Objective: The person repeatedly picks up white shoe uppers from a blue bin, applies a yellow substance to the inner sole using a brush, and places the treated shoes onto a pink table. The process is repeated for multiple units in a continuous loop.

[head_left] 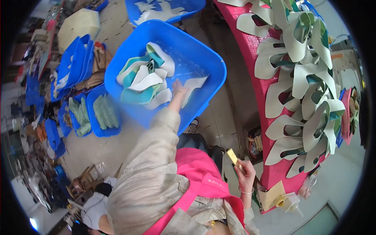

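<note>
My left hand (179,90) reaches down inside a large blue plastic basin (156,29). It is blurred, right beside a flat white shoe-upper piece (194,87); whether the fingers grip that piece I cannot make out. Left of it in the basin lies a loose heap of white and teal shoe uppers (147,76). At my right side, my right hand (244,172) is closed around a small brush (232,156) with a pale yellow head, held away from the basin. A bracelet circles that wrist.
Along the right runs a pink table (256,66), spread with overlapping rows of white shoe uppers (288,94). Behind the basin stands another blue tub (194,6) of white pieces. Blue bins (103,111) with green pieces sit to the left. A person (94,211) is at lower left.
</note>
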